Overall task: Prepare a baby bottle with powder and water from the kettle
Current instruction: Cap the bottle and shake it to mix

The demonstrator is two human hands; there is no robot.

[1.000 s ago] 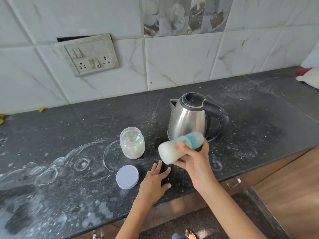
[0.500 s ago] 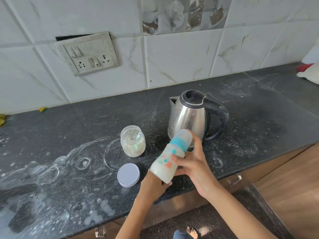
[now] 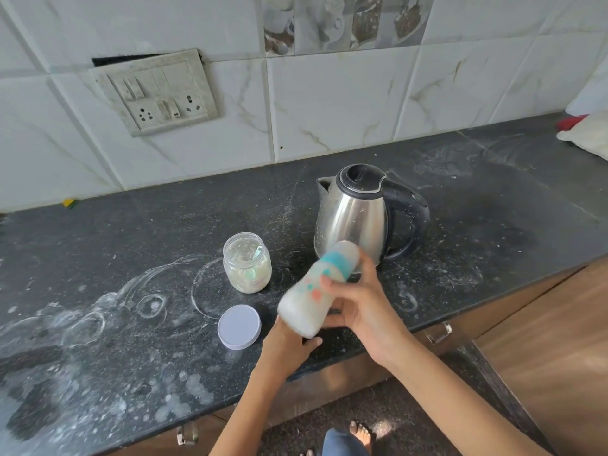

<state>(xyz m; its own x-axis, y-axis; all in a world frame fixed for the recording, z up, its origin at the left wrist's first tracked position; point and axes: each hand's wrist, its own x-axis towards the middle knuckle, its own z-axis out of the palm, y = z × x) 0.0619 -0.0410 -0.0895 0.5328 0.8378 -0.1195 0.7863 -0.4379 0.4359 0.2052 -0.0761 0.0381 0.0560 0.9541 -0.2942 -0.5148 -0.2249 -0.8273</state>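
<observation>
Tilted, milky-white plastic baby bottle with teal collar, capped, blurred, above the speckled black counter edge, in front of the steel electric kettle. Right-hand grip clamped round its middle; left-hand grip flat on the counter beneath, fingers straight. Risks: loose collar leaking under shaking; a swing knocking the open glass powder jar beside its white lid.
</observation>
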